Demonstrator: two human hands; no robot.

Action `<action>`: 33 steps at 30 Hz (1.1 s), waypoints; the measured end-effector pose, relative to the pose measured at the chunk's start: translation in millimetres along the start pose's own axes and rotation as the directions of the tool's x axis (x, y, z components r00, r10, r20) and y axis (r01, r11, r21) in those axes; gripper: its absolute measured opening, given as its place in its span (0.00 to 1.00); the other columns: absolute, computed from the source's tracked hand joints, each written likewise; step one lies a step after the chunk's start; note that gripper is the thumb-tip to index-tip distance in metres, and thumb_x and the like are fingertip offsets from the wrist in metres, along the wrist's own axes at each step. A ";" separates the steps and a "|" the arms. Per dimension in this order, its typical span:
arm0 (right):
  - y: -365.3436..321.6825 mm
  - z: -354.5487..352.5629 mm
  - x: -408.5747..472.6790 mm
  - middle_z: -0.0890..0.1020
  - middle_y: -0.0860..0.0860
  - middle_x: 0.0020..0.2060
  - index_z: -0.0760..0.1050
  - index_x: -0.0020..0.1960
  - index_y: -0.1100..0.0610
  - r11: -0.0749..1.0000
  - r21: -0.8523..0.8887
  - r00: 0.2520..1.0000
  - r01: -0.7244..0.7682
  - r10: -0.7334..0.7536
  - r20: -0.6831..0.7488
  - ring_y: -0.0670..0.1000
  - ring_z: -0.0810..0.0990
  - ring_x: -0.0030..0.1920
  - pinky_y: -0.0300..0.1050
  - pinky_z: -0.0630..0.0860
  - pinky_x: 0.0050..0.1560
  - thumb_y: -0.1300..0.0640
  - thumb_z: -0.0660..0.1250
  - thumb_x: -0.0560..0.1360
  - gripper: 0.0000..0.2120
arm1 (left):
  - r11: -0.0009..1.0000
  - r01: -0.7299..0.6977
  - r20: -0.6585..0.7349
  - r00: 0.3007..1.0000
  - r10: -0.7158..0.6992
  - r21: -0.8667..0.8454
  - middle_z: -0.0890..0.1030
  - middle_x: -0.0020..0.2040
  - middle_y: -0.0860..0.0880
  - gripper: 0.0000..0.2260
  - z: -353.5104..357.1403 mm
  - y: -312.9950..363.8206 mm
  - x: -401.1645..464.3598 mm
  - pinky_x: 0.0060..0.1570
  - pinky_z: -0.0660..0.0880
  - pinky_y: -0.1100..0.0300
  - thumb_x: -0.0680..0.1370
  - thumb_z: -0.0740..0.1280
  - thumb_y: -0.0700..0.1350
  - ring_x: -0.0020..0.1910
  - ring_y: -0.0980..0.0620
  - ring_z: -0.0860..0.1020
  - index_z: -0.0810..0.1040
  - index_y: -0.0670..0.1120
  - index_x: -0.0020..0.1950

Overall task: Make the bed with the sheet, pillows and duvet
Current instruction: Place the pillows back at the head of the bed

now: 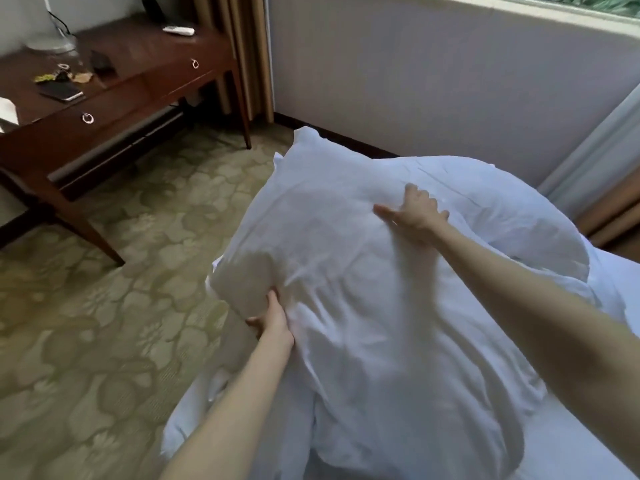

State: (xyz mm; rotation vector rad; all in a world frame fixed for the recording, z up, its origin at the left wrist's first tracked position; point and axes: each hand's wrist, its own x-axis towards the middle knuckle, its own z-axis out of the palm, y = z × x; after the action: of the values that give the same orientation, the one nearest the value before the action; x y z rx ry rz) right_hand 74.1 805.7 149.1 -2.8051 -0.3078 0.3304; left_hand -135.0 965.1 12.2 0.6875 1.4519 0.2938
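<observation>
A large white pillow [332, 258] lies tilted over the bed's left edge, its near-left corner raised. My left hand [273, 320] grips that corner from below, thumb on the side and fingers hidden under the fabric. My right hand [414, 213] presses flat on the pillow's upper middle with fingers spread. A second white pillow [512, 209] lies behind it toward the wall. White sheet [588, 445] covers the mattress at the lower right. More crumpled white bedding [221, 386] hangs below the pillow on the left.
A dark wooden desk [114, 95] stands at the left with a phone [60, 91], a remote [178, 30] and small items on it. Patterned green carpet [104, 323] lies between desk and bed. A pale wall [415, 81] and curtains [239, 53] stand behind.
</observation>
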 end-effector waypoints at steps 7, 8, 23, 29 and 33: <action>14.1 22.1 -0.2 0.69 0.61 0.66 0.60 0.71 0.60 0.999 -0.044 0.992 -0.031 0.025 -0.123 0.62 0.66 0.66 0.57 0.63 0.64 0.31 0.57 0.74 0.39 | 0.997 0.058 0.451 0.892 -0.027 -0.055 0.80 0.60 0.46 0.30 10.9 9.2 -6.1 0.62 0.73 0.48 0.74 0.62 0.68 0.60 0.44 0.77 0.75 0.46 0.65; 16.3 22.8 -0.6 0.72 0.61 0.64 0.62 0.68 0.61 0.999 -0.039 0.991 -0.023 0.018 -0.132 0.62 0.69 0.65 0.57 0.64 0.62 0.32 0.57 0.74 0.36 | 0.998 0.051 0.488 0.872 -0.027 -0.035 0.80 0.60 0.46 0.35 11.7 9.7 -9.1 0.63 0.73 0.45 0.69 0.63 0.72 0.60 0.43 0.78 0.76 0.48 0.65; 81.2 -2.6 -65.6 0.83 0.60 0.46 0.81 0.49 0.56 0.978 0.209 0.972 0.006 0.043 -0.231 0.63 0.79 0.49 0.54 0.75 0.48 0.29 0.60 0.70 0.31 | 0.966 -0.254 0.271 0.928 0.255 -0.040 0.81 0.53 0.45 0.23 0.6 7.7 -83.3 0.54 0.78 0.49 0.74 0.70 0.57 0.50 0.46 0.80 0.76 0.40 0.59; 127.0 -42.2 -106.0 0.82 0.62 0.43 0.79 0.40 0.58 0.955 0.297 0.941 -0.021 0.119 -0.316 0.64 0.79 0.47 0.50 0.70 0.43 0.39 0.65 0.74 0.22 | 0.888 -0.460 0.280 0.850 0.447 -0.019 0.77 0.55 0.50 0.22 4.2 0.2 -127.7 0.51 0.71 0.59 0.75 0.70 0.54 0.52 0.51 0.75 0.71 0.43 0.63; 170.9 -68.4 -146.5 0.83 0.60 0.42 0.81 0.40 0.57 0.943 0.329 0.912 -0.049 0.177 -0.370 0.63 0.79 0.46 0.50 0.71 0.44 0.39 0.63 0.76 0.22 | 0.822 -0.569 0.392 0.759 0.520 0.011 0.79 0.52 0.49 0.20 13.8 -4.7 -155.4 0.51 0.72 0.60 0.74 0.71 0.52 0.51 0.51 0.78 0.74 0.41 0.59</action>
State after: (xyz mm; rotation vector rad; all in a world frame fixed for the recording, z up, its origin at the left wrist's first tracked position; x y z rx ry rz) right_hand -17.8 592.4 186.6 -2.4982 0.0056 -0.1582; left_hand -142.2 868.3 134.4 1.2112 0.8797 0.4925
